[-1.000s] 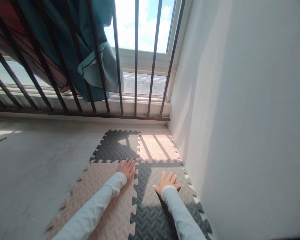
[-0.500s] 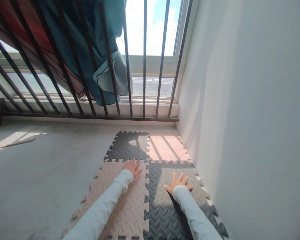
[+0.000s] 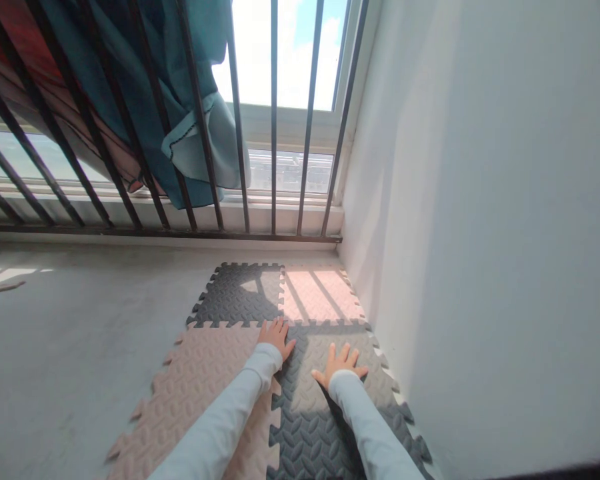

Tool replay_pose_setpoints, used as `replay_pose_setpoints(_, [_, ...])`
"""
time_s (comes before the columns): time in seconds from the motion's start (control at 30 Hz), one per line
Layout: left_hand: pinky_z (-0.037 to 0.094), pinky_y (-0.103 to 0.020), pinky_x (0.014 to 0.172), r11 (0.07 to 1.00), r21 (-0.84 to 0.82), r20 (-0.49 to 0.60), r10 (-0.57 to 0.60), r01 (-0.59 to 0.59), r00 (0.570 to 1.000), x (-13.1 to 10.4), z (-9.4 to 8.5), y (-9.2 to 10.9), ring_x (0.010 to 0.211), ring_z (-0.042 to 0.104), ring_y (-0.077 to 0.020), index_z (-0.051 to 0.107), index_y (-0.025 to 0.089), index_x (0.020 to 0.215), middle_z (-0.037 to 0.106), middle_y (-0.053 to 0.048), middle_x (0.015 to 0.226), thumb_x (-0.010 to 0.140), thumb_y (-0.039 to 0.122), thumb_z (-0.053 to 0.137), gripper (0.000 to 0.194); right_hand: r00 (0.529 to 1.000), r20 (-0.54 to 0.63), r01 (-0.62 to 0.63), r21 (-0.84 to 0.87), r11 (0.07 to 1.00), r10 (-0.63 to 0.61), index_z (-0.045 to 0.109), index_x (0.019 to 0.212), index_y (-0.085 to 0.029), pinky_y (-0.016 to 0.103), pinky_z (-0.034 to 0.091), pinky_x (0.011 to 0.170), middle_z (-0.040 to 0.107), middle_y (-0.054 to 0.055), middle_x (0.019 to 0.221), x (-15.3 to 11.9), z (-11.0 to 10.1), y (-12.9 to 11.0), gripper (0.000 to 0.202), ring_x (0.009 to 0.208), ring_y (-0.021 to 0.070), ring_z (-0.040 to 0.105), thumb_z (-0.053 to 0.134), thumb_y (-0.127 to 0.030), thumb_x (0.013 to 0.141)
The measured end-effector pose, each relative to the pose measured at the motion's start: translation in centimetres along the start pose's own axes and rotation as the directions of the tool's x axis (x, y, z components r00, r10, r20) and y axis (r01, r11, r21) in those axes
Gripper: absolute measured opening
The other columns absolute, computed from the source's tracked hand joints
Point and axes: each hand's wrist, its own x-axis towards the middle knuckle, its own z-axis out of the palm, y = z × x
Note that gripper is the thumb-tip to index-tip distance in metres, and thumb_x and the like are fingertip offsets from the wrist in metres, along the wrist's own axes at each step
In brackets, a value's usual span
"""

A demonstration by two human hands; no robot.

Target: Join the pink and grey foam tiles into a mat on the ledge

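Four foam tiles with toothed edges lie joined on the floor. My left hand (image 3: 276, 338) rests palm down, fingers spread, over the seam between the near pink tile (image 3: 205, 393) and the near dark grey tile (image 3: 305, 433), close to their far edges. On the sunlit part of that grey tile lies my right hand (image 3: 339, 366), its fingers spread as well. Neither hand holds anything. Beyond them are a dark grey tile (image 3: 243, 293) on the left and a pink tile (image 3: 323, 293) on the right, striped by shadows.
A white wall (image 3: 505, 233) runs along the right side of the tiles. Dark railing bars (image 3: 273, 133) stand before a window, with teal and red cloth (image 3: 180, 120) behind them. On the grey floor (image 3: 80, 347), a thin stick (image 3: 3, 289) lies at far left.
My left hand has moved right, from the near pink tile onto its seam with the grey one. My right hand stays on the grey tile. The whole view has shifted slightly.
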Motion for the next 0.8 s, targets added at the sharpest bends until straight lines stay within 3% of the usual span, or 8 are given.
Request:
replay_pose_setpoints(0.07, [0.007, -0.051, 0.104, 1.000, 0.020, -0.008, 0.012, -0.011, 1.000, 0.6, -0.9, 0.4, 0.125, 0.029, -0.0238, 0.046, 0.022, 0.123, 0.041, -0.010, 0.133, 0.081, 0.052, 0.021, 0.057, 1.000, 0.007, 0.002, -0.001, 1.000, -0.002, 0.009, 0.137, -0.019, 0.073, 0.008, 0.083, 0.004, 0.021, 0.142, 0.0, 0.0, 0.0, 0.085, 0.126, 0.0435, 0.004, 0.044, -0.061, 0.071])
replay_pose_setpoints(0.13, [0.008, -0.050, 0.104, 1.000, 0.022, -0.013, 0.009, -0.009, 1.000, 1.5, -1.7, 0.4, 0.123, 0.032, -0.0229, 0.046, 0.022, 0.122, 0.047, -0.010, 0.129, 0.082, 0.050, 0.021, 0.055, 1.000, 0.012, 0.004, 0.002, 1.000, -0.004, 0.009, 0.137, -0.019, 0.073, 0.008, 0.083, 0.004, 0.021, 0.142, 0.1, 0.1, 0.0, 0.085, 0.126, 0.0438, 0.003, 0.044, -0.060, 0.071])
replay_pose_setpoints(0.3, [0.014, -0.048, 0.104, 0.999, -0.026, -0.020, -0.029, 0.028, 0.999, 3.6, -1.0, -0.3, 0.131, 0.016, -0.0238, 0.027, 0.019, 0.134, 0.022, -0.008, 0.143, 0.079, 0.049, 0.028, 0.062, 1.000, -0.009, 0.019, 0.020, 1.000, -0.019, 0.011, 0.137, -0.019, 0.073, 0.007, 0.083, 0.003, 0.022, 0.142, 0.7, 0.8, 0.1, 0.090, 0.125, 0.0447, 0.002, 0.045, -0.065, 0.067])
replay_pose_setpoints(0.43, [0.017, -0.044, 0.103, 1.000, 0.024, -0.023, 0.011, -0.011, 1.000, 4.4, -1.1, -0.4, 0.128, 0.022, -0.0261, 0.032, 0.015, 0.132, 0.028, -0.014, 0.140, 0.076, 0.052, 0.034, 0.067, 1.000, -0.016, 0.018, 0.026, 1.000, -0.017, 0.010, 0.137, -0.019, 0.073, 0.005, 0.083, 0.003, 0.022, 0.142, 1.1, 1.3, 0.2, 0.095, 0.125, 0.0450, 0.002, 0.047, -0.067, 0.064])
replay_pose_setpoints(0.57, [0.016, -0.051, 0.101, 0.999, 0.049, 0.029, -0.003, 0.002, 1.000, 4.6, -1.4, 1.5, 0.123, 0.032, -0.0291, 0.039, 0.022, 0.128, 0.037, -0.014, 0.135, 0.078, 0.055, 0.027, 0.060, 0.998, -0.048, 0.035, 0.054, 0.998, -0.033, 0.012, 0.137, -0.017, 0.073, 0.005, 0.083, 0.004, 0.024, 0.141, 1.3, 1.9, 0.2, 0.095, 0.125, 0.0454, 0.002, 0.046, -0.069, 0.064])
replay_pose_setpoints(0.7, [0.012, -0.052, 0.102, 0.991, -0.030, 0.001, 0.127, -0.127, 0.992, 3.7, 0.2, 4.2, 0.131, 0.013, -0.0283, 0.031, 0.030, 0.131, 0.019, -0.007, 0.144, 0.079, 0.058, 0.025, 0.060, 0.997, -0.071, 0.045, 0.067, 0.997, -0.040, 0.014, 0.136, -0.017, 0.073, 0.004, 0.084, 0.004, 0.025, 0.141, 1.6, 2.3, 0.2, 0.094, 0.125, 0.0453, 0.002, 0.049, -0.065, 0.064])
replay_pose_setpoints(0.8, [0.010, -0.056, 0.102, 0.993, -0.041, -0.001, 0.111, -0.111, 0.994, 3.4, 0.5, 5.1, 0.131, 0.015, -0.0267, 0.035, 0.031, 0.129, 0.021, -0.008, 0.143, 0.081, 0.055, 0.022, 0.056, 0.997, -0.060, 0.044, 0.073, 0.996, -0.040, 0.012, 0.137, -0.017, 0.074, 0.004, 0.084, 0.003, 0.025, 0.141, 1.8, 2.4, 0.2, 0.096, 0.125, 0.0456, 0.001, 0.051, -0.065, 0.063])
